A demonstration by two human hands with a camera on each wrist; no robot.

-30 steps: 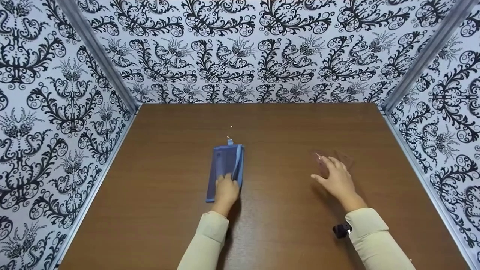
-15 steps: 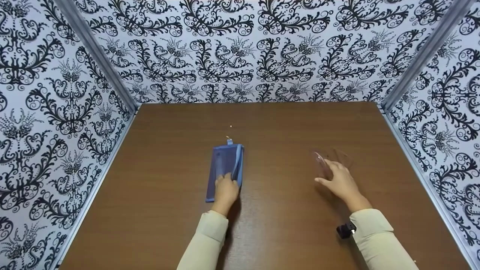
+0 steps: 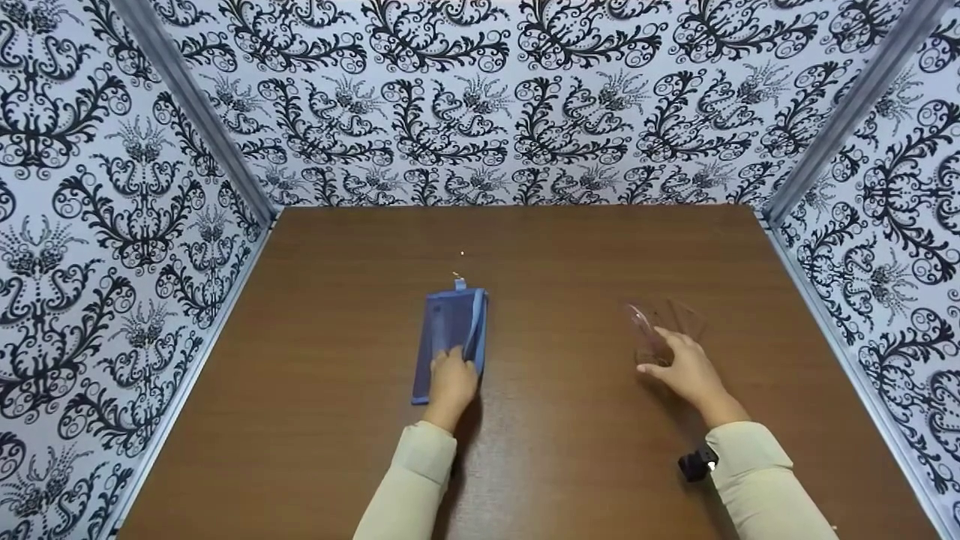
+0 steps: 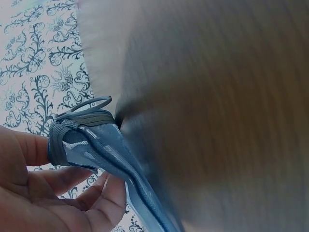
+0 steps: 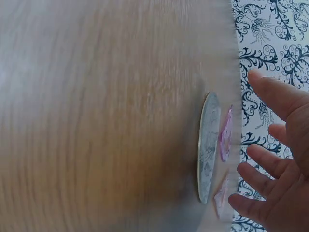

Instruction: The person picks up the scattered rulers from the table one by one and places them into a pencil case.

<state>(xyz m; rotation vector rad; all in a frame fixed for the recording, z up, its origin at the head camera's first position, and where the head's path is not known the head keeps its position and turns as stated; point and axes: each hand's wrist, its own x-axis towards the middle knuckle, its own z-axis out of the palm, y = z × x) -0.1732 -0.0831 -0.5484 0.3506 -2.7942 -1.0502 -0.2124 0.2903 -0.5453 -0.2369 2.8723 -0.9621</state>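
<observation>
A blue mesh zipper pouch [image 3: 450,322] lies lengthwise on the brown table, left of middle, its zipper side gaping. My left hand [image 3: 454,386] grips its near end; in the left wrist view the thumb and curled fingers [image 4: 113,198] pinch the pouch [image 4: 108,150] near the zipper pull [image 4: 91,102]. My right hand [image 3: 690,371] hovers with spread fingers over several thin see-through pieces, among them a curved pinkish one [image 3: 639,319] and a triangular one [image 3: 688,319]. The right wrist view shows a clear flat piece with edge ticks [image 5: 208,147], apart from the loose fingers [image 5: 260,181].
The brown table [image 3: 555,450] is bounded by black-and-white patterned walls [image 3: 480,112] at the back and both sides. A small black camera [image 3: 696,465] sits at my right wrist. A tiny white speck [image 3: 462,253] lies beyond the pouch.
My right hand has drawn back slightly toward me and to the right, uncovering more of the see-through pieces. The left hand and pouch have stayed in place.
</observation>
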